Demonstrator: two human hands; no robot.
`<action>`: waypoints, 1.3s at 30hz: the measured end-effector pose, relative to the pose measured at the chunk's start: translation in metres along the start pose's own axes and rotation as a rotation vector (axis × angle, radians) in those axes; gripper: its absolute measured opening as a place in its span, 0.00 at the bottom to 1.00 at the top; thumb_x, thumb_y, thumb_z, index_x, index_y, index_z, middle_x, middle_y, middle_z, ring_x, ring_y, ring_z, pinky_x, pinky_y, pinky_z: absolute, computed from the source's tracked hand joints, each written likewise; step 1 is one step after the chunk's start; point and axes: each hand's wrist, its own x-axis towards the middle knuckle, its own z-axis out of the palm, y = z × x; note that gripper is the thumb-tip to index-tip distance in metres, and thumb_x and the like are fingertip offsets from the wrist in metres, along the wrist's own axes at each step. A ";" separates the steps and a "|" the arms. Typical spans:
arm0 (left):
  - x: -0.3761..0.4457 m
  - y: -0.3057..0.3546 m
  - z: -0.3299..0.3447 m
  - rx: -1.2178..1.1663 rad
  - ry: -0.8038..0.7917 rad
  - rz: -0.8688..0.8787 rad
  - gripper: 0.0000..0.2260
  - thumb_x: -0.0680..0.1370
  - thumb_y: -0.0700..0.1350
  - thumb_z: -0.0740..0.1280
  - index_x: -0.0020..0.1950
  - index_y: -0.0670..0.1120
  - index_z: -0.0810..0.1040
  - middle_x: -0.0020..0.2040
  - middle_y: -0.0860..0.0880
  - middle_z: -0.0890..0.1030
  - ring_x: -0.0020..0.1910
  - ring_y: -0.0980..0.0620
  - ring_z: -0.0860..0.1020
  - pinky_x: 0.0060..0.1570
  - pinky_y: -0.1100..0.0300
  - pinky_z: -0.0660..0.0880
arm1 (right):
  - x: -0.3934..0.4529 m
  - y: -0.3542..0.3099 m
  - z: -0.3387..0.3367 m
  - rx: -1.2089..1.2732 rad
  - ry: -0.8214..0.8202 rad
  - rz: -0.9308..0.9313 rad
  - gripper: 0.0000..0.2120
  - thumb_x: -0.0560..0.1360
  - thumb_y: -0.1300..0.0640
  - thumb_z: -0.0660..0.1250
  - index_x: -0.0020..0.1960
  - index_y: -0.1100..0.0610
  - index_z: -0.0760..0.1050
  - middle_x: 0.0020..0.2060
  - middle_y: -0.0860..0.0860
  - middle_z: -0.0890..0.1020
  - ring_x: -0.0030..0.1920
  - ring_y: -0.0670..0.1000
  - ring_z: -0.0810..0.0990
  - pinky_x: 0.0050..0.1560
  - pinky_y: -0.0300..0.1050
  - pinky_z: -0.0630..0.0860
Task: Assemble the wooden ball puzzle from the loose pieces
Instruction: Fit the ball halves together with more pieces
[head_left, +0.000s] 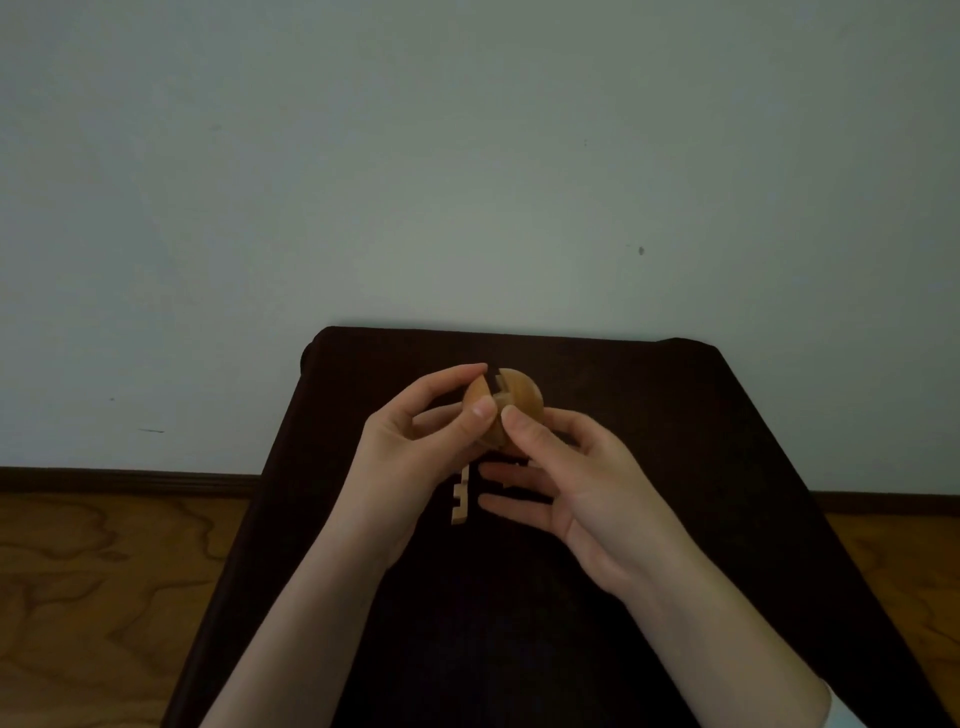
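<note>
A partly built wooden ball (511, 397) is held above the dark table (675, 415), with a notched gap showing at its top. My left hand (410, 457) pinches its left side between thumb and fingers. My right hand (582, 493) grips its lower right side, thumb on the front and fingers curled beneath. One loose notched wooden piece (460, 496) lies on the table under my hands, partly hidden by my left hand.
The dark table stands against a pale wall (467, 156). Wooden floor (104, 597) shows on both sides, with a dark skirting board along the wall. The table's left edge drops off close to my left forearm.
</note>
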 end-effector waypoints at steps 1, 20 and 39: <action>0.000 0.000 0.000 0.014 -0.003 0.011 0.19 0.71 0.46 0.70 0.62 0.50 0.78 0.53 0.45 0.85 0.53 0.48 0.83 0.54 0.51 0.79 | 0.000 0.001 0.001 0.023 0.002 0.005 0.32 0.61 0.51 0.77 0.63 0.55 0.74 0.53 0.54 0.85 0.50 0.55 0.86 0.49 0.58 0.83; -0.004 0.003 0.006 0.108 -0.057 0.222 0.17 0.74 0.41 0.67 0.63 0.45 0.76 0.54 0.47 0.84 0.55 0.51 0.82 0.50 0.63 0.78 | -0.010 0.006 0.006 0.184 0.036 -0.123 0.30 0.66 0.57 0.75 0.67 0.57 0.72 0.52 0.53 0.86 0.53 0.52 0.85 0.57 0.59 0.80; -0.003 0.001 0.004 0.113 -0.057 0.188 0.18 0.74 0.40 0.68 0.63 0.47 0.77 0.53 0.49 0.85 0.53 0.53 0.83 0.48 0.66 0.77 | -0.007 0.009 0.004 0.136 0.007 -0.135 0.25 0.68 0.57 0.72 0.64 0.59 0.74 0.52 0.53 0.86 0.55 0.52 0.84 0.59 0.59 0.79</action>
